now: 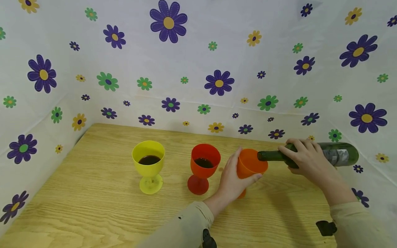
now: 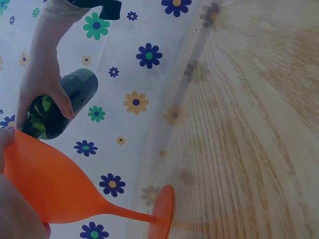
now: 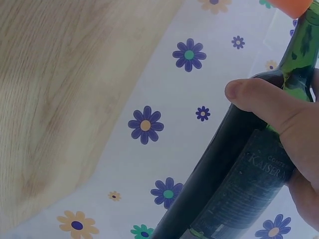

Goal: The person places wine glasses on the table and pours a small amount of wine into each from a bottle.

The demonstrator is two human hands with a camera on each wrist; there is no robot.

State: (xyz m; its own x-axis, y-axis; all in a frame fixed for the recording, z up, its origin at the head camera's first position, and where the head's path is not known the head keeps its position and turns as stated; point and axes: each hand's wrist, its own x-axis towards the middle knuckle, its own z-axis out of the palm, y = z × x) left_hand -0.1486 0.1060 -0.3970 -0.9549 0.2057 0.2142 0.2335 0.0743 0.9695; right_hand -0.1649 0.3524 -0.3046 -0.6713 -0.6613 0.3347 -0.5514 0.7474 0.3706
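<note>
My left hand [image 1: 230,179] grips the bowl of an orange goblet [image 1: 249,161], thumb on the near side. In the left wrist view, the goblet's stem and round foot [image 2: 162,214] show; whether the foot touches the table I cannot tell. My right hand [image 1: 305,161] holds a green wine bottle [image 1: 348,154] around its shoulder. The bottle lies almost level, its mouth at the right of the goblet's rim. No stream shows at the mouth. Dark liquid fills much of the bottle [image 3: 219,169] in the right wrist view, beside a dark label.
To the left of the orange goblet stands a red goblet [image 1: 198,184], and farther left a yellow goblet [image 1: 151,184]. Both contain dark liquid. The wooden table [image 1: 102,206] meets a white flowered cloth [image 1: 186,55] at its back and sides.
</note>
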